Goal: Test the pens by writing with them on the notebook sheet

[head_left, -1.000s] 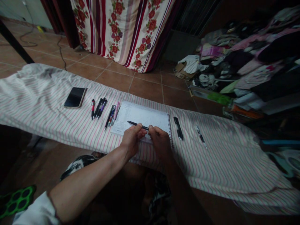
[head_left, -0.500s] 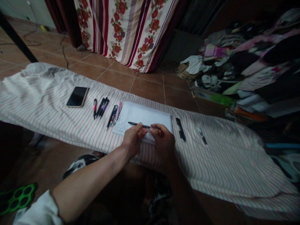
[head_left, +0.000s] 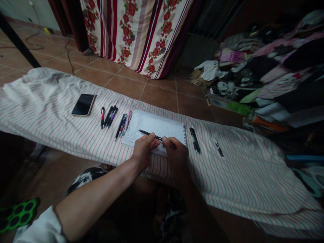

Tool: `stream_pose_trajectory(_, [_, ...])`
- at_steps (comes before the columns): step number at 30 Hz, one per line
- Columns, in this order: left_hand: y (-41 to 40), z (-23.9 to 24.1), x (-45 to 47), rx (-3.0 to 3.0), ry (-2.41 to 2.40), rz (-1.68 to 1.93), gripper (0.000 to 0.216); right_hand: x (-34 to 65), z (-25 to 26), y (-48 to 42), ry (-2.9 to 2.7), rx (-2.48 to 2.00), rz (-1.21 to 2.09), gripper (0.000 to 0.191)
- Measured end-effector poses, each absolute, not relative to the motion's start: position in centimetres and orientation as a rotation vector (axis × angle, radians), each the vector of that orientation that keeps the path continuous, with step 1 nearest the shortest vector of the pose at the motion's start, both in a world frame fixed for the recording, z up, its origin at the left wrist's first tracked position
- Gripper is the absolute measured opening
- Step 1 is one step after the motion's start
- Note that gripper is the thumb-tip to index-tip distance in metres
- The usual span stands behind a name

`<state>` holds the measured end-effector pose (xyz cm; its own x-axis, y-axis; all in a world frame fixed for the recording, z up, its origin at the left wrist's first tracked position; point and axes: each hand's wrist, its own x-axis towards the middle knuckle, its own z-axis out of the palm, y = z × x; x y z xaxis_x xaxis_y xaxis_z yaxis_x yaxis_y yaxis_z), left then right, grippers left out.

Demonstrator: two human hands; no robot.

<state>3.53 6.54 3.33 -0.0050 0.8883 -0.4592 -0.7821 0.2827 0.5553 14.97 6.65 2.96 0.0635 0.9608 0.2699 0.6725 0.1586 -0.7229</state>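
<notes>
A slim black pen (head_left: 143, 131) is held level over a spiral notebook (head_left: 162, 122) with writing on its page. My left hand (head_left: 143, 148) pinches the pen near its middle between thumb and fingers. At the pen's right end, my right hand (head_left: 176, 151) has its thumb and curled fingers closed on the tip; the exact grip is partly hidden. Left of the notebook lie a pink pen (head_left: 128, 120), dark pens (head_left: 118, 128), purple-and-black pens (head_left: 112, 117) and a red-and-black pen (head_left: 102, 118). To the right rest a thick black pen (head_left: 194, 140) and a black-and-white pen (head_left: 220, 150).
A phone (head_left: 84, 104) lies on the striped cloth (head_left: 243, 182) that covers the long narrow surface. Beyond are a tiled floor (head_left: 162, 96), a floral curtain (head_left: 131, 33) and a heap of clothes (head_left: 268, 67). A green-edged object (head_left: 21, 214) is at lower left.
The pen's left end has risen slightly. My right fingers have curled in and shifted a little lower at the pen's right end. The other things have stayed put.
</notes>
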Motion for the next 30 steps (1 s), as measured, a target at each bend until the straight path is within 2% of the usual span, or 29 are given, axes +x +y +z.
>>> stream_pose_trajectory(10, [6.58,3.17,3.57,0.103,0.850,1.309,0.015,14.72,3.24,6.78,-1.607,-1.574,0.740,0.041])
stream_pose_trajectory(15, [6.89,3.34,3.44,0.057,0.887,1.326,0.016,14.65,3.56,6.77,-1.471,-1.525,0.829,0.030])
stream_pose_trajectory(22, [7.08,3.13,3.30,0.053,0.882,1.309,0.017,14.95,2.92,6.83,-1.512,-1.497,0.722,0.022])
stream_pose_trajectory(30, [7.03,3.46,3.19,0.051,0.885,1.309,0.016,14.93,3.21,6.69,-1.434,-1.508,0.696,0.024])
